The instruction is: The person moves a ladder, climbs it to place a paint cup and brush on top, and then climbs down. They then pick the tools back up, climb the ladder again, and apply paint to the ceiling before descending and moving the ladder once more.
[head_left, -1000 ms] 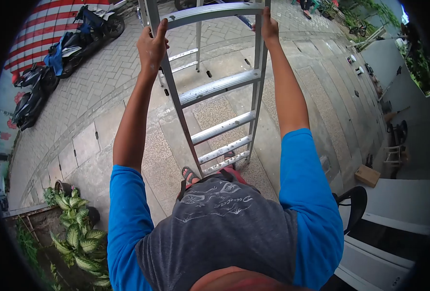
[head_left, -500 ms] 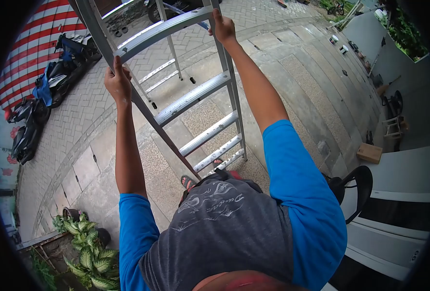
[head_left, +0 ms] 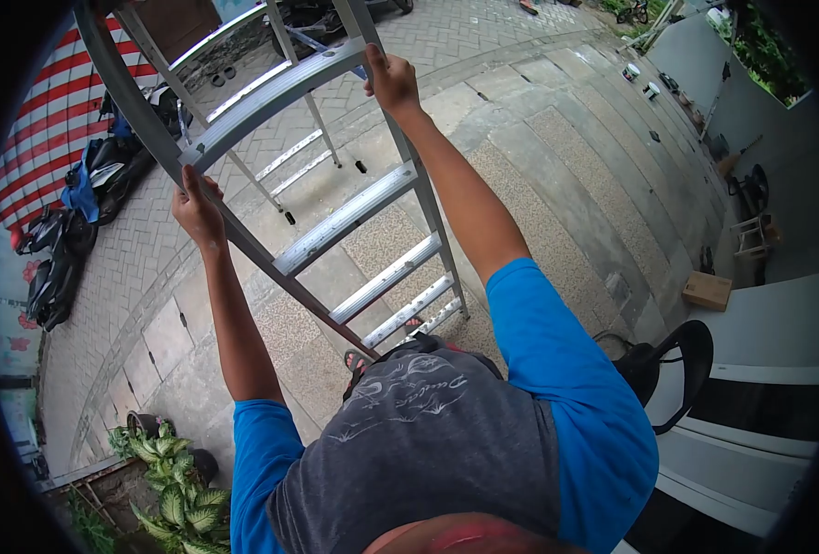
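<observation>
An aluminium stepladder (head_left: 349,214) stands spread in front of me, its back legs on the paving beyond the rungs. My left hand (head_left: 199,214) is wrapped round the left side rail, just below one end of a high rung, thumb pointing up. Round the right side rail, near that rung's other end, my right hand (head_left: 393,81) is closed. At the ladder's foot, close to my body, a sandalled foot (head_left: 355,360) shows; the other is partly hidden behind the lower rungs.
Parked motorbikes (head_left: 105,180) line the left side by a red-and-white striped surface. Potted leafy plants (head_left: 174,494) are at lower left. To the right are a black chair (head_left: 691,369), a cardboard box (head_left: 708,290) and a grey wall.
The ladder's upper part and both my hands have shifted left and lower in view, nearer to me. Both hands keep their hold on the rails.
</observation>
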A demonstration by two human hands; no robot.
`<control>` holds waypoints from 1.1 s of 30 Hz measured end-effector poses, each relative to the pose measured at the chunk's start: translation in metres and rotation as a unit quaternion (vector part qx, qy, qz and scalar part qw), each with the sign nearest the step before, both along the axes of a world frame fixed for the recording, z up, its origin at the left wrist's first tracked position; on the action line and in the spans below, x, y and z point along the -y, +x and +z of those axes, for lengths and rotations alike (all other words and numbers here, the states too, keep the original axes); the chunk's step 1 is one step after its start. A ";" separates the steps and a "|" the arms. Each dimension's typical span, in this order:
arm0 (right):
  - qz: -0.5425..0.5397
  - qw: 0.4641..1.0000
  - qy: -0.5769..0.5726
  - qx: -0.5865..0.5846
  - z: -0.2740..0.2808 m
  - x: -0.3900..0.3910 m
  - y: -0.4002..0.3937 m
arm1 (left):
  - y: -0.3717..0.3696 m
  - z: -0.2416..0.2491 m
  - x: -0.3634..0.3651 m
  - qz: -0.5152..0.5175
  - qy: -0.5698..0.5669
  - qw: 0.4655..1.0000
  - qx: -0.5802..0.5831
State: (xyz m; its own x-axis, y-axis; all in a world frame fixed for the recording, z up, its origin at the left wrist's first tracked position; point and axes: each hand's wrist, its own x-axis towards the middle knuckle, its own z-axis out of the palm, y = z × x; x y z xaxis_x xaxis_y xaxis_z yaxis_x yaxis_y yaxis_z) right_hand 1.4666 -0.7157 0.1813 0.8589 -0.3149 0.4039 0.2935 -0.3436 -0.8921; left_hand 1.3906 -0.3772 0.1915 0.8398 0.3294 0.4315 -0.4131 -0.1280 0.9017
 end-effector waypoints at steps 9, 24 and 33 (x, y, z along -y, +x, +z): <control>0.003 1.000 0.027 -0.007 -0.002 -0.001 0.001 | 0.003 -0.005 -0.004 -0.019 -0.010 1.000 -0.001; 0.020 1.000 0.006 -0.017 -0.001 0.002 0.004 | 0.000 -0.001 -0.005 0.004 -0.029 0.999 -0.016; 0.046 0.998 0.032 -0.020 0.004 -0.007 -0.004 | 0.000 0.001 -0.018 -0.008 0.000 1.000 -0.014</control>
